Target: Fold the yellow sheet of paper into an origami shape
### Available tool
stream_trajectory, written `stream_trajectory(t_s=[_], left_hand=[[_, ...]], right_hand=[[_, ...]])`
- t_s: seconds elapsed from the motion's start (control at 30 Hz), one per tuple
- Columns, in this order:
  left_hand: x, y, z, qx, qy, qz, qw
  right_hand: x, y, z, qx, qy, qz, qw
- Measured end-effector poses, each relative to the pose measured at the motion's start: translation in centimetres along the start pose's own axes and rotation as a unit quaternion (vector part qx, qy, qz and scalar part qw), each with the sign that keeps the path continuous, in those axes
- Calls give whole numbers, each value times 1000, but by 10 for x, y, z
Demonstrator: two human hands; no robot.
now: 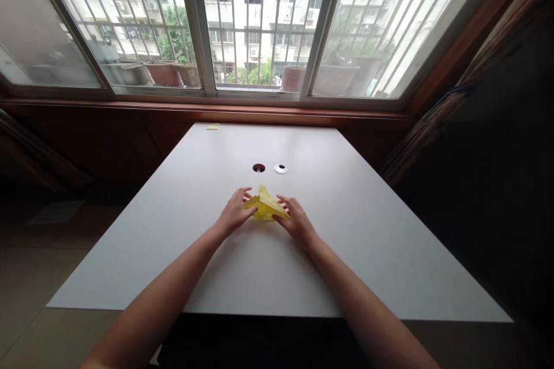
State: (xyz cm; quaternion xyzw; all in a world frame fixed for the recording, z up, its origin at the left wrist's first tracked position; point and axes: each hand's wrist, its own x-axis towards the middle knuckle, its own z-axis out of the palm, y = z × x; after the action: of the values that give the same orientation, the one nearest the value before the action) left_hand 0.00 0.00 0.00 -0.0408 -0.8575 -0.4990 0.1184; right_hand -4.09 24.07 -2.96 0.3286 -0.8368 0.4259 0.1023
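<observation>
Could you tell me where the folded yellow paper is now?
Head view: the folded yellow paper sits centrally on the white table, between the left hand and right hand touching it, just this side of the cable hole.

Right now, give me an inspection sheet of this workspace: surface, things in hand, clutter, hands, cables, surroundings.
Surface: white table, with an open hole and a metal cap beside it.
Things in hand: folded yellow paper, partly raised off the table, between both hands.
Clutter: small yellow scrap at the table's far edge.
Hands: left hand grips the paper's left side; right hand rests spread fingers on its right side.
Cables: nothing seen on the table.
Surroundings: barred window ahead, pots on the ledge outside, buildings beyond; the right side is too dark to tell.
</observation>
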Motion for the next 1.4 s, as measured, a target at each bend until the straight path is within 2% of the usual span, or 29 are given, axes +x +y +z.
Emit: stream_trajectory(t_s=[0.1,0.23,0.43,0.53,0.7,0.8,0.93,1.03,1.13,1.3,1.4], left_hand=[[13,-8,6,-30,1,-21,999],[21,-19,2,-77,30,-29,996],[28,-32,-7,-203,43,-39,977],[31,-36,-7,-256,39,-36,965],[34,-39,-7,-310,-3,-45,950],[33,-36,-9,-309,-46,-47,949],[32,-28,-12,-270,-90,-40,958],[31,-23,-13,-260,-88,-45,960],[30,-21,-12,-301,-88,-59,948],[30,-23,-8,-367,-71,-71,925],[31,-25,-5,-380,-54,-77,920]], right_hand=[[14,2,4,-9,10,10,1000],[32,3,10,29,30,21,999],[56,1,22,198,37,80,976],[60,0,24,296,-1,108,949],[55,1,21,389,-78,127,909],[52,2,22,407,-68,138,900],[51,2,27,389,-35,113,913],[52,0,24,301,-20,71,951],[53,-2,17,202,24,35,979],[54,-7,9,119,141,32,982],[54,-13,7,133,148,29,980]])
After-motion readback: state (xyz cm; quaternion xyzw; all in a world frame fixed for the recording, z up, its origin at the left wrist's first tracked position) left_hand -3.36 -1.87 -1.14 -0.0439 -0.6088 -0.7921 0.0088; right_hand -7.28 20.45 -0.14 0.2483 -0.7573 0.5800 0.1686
